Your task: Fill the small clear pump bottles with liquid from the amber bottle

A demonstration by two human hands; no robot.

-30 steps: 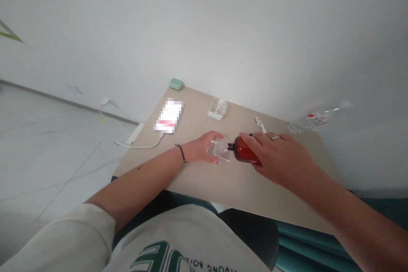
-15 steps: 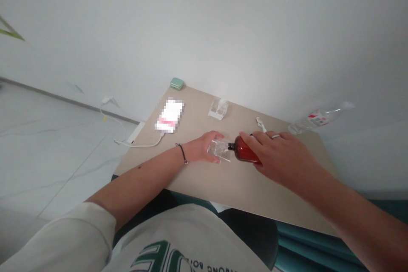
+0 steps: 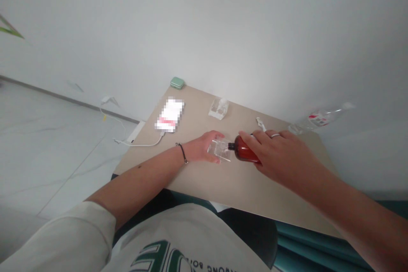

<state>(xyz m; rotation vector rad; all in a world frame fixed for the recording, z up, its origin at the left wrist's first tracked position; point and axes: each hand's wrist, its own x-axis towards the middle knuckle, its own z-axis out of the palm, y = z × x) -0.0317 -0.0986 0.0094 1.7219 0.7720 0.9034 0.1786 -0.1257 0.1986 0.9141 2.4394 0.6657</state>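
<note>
My left hand [image 3: 202, 148] is wrapped round a small clear container [image 3: 219, 149] that rests on the beige table [image 3: 204, 178]. My right hand [image 3: 280, 153] grips a reddish-brown bottle [image 3: 244, 153], tipped on its side, with its dark neck touching the clear container's mouth. A ring shows on one right finger and a dark band sits on my left wrist.
A phone [image 3: 169, 115] with a white cable [image 3: 140, 143] lies at the table's left. A green case [image 3: 177, 82] sits at the far corner, a second clear container [image 3: 218, 107] in the middle back, a small white piece [image 3: 260, 124] and a plastic water bottle [image 3: 318, 118] at right.
Both hands and the two containers have shifted up a few pixels, with the view; their grip and pose look unchanged.
</note>
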